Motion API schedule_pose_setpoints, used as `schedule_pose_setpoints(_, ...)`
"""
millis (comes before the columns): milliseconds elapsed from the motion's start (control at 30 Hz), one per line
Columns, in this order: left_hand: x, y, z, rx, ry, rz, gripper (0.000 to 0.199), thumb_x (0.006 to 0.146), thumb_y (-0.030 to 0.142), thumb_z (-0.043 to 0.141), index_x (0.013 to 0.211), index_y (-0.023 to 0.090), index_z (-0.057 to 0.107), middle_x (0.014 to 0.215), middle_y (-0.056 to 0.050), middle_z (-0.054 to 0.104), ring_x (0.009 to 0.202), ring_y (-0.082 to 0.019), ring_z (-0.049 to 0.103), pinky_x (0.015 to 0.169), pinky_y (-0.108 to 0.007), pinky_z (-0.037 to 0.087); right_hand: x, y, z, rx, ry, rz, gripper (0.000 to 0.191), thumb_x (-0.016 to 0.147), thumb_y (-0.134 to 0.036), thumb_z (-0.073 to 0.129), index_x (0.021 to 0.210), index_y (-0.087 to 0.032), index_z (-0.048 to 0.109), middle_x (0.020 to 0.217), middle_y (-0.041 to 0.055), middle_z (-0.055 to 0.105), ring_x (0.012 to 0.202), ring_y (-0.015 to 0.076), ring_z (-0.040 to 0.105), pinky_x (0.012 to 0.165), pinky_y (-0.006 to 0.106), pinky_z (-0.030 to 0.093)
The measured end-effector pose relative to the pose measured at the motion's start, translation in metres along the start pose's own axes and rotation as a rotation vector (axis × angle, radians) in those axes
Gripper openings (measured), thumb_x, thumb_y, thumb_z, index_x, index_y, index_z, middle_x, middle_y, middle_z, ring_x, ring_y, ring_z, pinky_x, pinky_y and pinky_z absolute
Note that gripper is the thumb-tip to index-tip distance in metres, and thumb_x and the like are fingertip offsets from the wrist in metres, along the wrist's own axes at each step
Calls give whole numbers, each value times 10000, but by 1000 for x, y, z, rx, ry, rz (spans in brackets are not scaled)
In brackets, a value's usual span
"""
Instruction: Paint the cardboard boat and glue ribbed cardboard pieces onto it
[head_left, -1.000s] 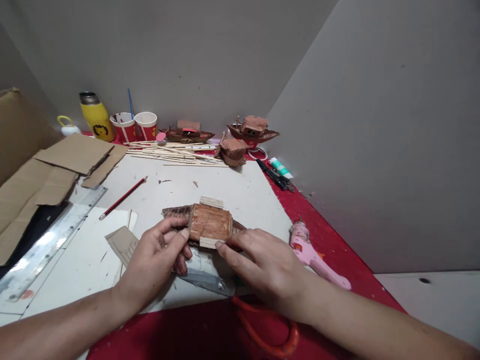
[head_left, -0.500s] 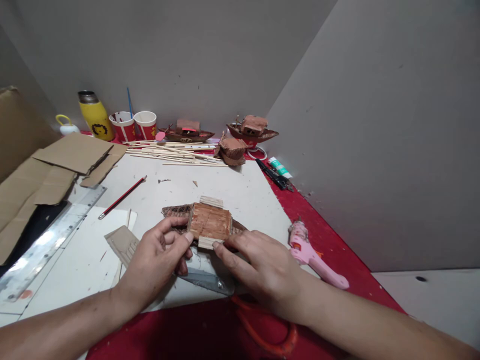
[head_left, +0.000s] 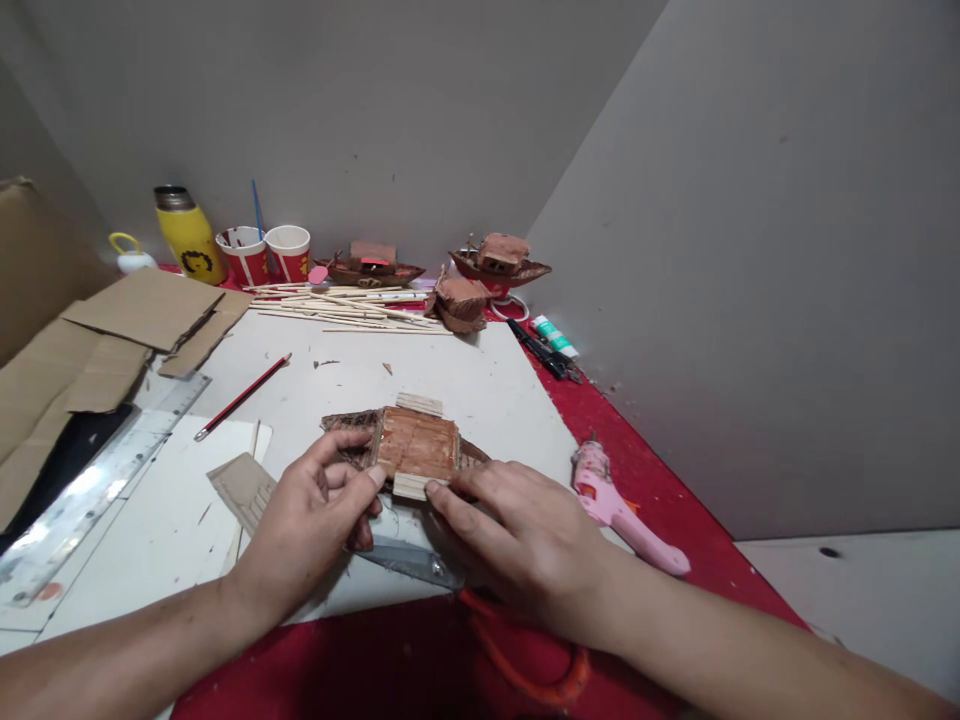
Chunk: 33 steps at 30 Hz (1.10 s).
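Note:
A small brown model boat (head_left: 418,440) with a flat painted roof is held just above the white board. My left hand (head_left: 334,500) grips its left end, with the thumb at the roof's near left corner and fingers around the hull. My right hand (head_left: 517,520) is closed at the near right side, its index fingertip against a pale ridged strip (head_left: 411,486) along the roof's near edge. Another pale strip (head_left: 420,403) sticks out at the far edge. Beneath the hands lie scissors (head_left: 409,560) with orange handles, partly covered by my right hand.
A pink glue gun (head_left: 626,515) lies on the red cloth at right. Wooden sticks (head_left: 352,305), finished model boats (head_left: 373,262), paper cups (head_left: 288,255) and a yellow bottle (head_left: 191,240) stand at the back. Cardboard (head_left: 142,305), a clear ruler (head_left: 97,490) and a pencil (head_left: 242,398) are at left.
The whole view has shifted very slightly. Both hands keep the same hold on the model boat, and nothing else has visibly moved.

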<state>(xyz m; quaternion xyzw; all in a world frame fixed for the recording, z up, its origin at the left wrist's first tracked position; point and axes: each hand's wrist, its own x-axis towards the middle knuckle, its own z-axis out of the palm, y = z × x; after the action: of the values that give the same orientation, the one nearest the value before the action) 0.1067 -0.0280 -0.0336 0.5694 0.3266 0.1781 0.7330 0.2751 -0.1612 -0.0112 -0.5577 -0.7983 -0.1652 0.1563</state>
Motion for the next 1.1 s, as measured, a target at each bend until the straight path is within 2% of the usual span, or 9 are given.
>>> schedule_pose_setpoints(200,-5,9,-2,70,150,121,218,829,378,641,947,218,552,560,66,525,472,-87,459,460,-183,368,-13,6,-16,157,112,139,178,897,-124,562,1072,-129,595,862,105,656,742,185,605,621,299,504)
schedule_pose_setpoints(267,-8,14,-4,188,228,260,140,815,326,655,875,217,590,644,32,582,552,-103,513,515,-196,407,-20,10,-19,207,144,211,188,898,-112,562,1080,-151,585,876,92,645,758,176,605,627,286,506)
schedule_pose_setpoints(333,-11,18,-6,387,237,476,56,801,238,663,837,219,626,745,-3,640,660,-133,578,608,-226,452,-26,12,-19,246,157,267,181,902,-101,559,1068,-165,588,871,77,637,760,166,604,635,276,504)
schedule_pose_setpoints(467,-12,18,-10,774,-16,951,234,790,99,636,989,218,673,923,-73,706,865,-204,633,800,-317,476,-25,11,-14,323,155,298,136,914,-92,539,1004,-164,610,820,64,628,728,158,594,619,268,492)
schedule_pose_setpoints(533,-9,15,-10,945,-150,1080,316,805,94,619,1092,216,666,997,-101,715,927,-229,632,873,-362,465,-20,11,-11,355,156,296,119,916,-104,539,993,-153,616,819,71,630,735,164,591,631,277,495)
schedule_pose_setpoints(633,-3,9,-6,1166,-246,1129,363,838,115,588,1179,227,641,1054,-108,715,1006,-254,617,963,-414,426,-14,11,-6,387,128,327,122,896,-129,569,1009,-149,609,848,77,641,773,177,595,674,297,499)
schedule_pose_setpoints(733,7,6,1,1282,-231,1175,332,857,133,574,1177,197,635,1070,-118,708,1039,-265,603,981,-435,415,-12,11,-1,420,63,415,203,852,-134,603,1053,-149,580,890,75,654,793,182,600,697,301,497)
schedule_pose_setpoints(900,21,6,10,1274,-154,1351,204,847,129,601,1045,135,649,935,-97,708,891,-240,601,838,-415,470,-7,9,1,594,43,559,225,839,-132,562,1059,-179,569,860,34,662,728,142,598,682,259,485)
schedule_pose_setpoints(1100,26,9,7,1253,-188,1421,178,881,113,545,1030,117,643,923,-98,701,879,-227,593,800,-400,476,5,14,3,810,-1,839,190,840,-176,518,1023,-200,563,660,-42,591,512,97,491,496,206,393)
